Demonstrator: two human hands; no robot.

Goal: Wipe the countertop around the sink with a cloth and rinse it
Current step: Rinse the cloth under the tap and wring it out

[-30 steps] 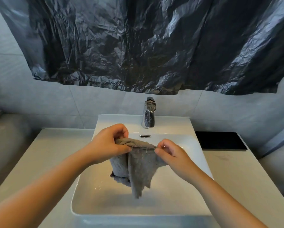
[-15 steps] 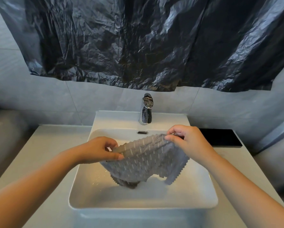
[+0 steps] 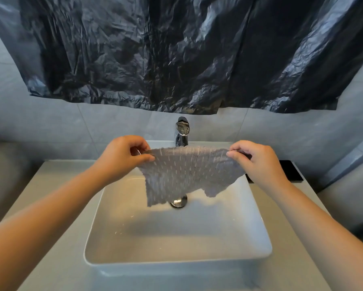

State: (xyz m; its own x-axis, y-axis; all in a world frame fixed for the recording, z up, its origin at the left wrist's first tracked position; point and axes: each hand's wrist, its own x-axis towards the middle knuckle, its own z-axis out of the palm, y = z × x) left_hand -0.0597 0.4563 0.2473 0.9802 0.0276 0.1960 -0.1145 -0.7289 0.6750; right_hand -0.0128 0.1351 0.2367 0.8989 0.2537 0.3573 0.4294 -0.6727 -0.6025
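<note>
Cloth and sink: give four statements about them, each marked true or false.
1. The left hand and the right hand both pinch the cloth at its top edge. True.
2. The cloth lies bunched in the sink. False: it hangs spread out above the sink.
3. Water runs from the tap. False: no stream shows.
4. The drain shows below the cloth's lower edge. True.

- Sink (image 3: 178, 263) sits on countertop (image 3: 56, 185), centre; drain (image 3: 178, 201) in basin.
- Faucet (image 3: 182, 132) at sink's far edge.
- Cloth (image 3: 189, 171) above basin, between left hand (image 3: 119, 158) and right hand (image 3: 258, 162).
- Flat pad (image 3: 292, 171) on countertop, right of sink.
- Plastic sheet (image 3: 176, 53) on wall above faucet.
</note>
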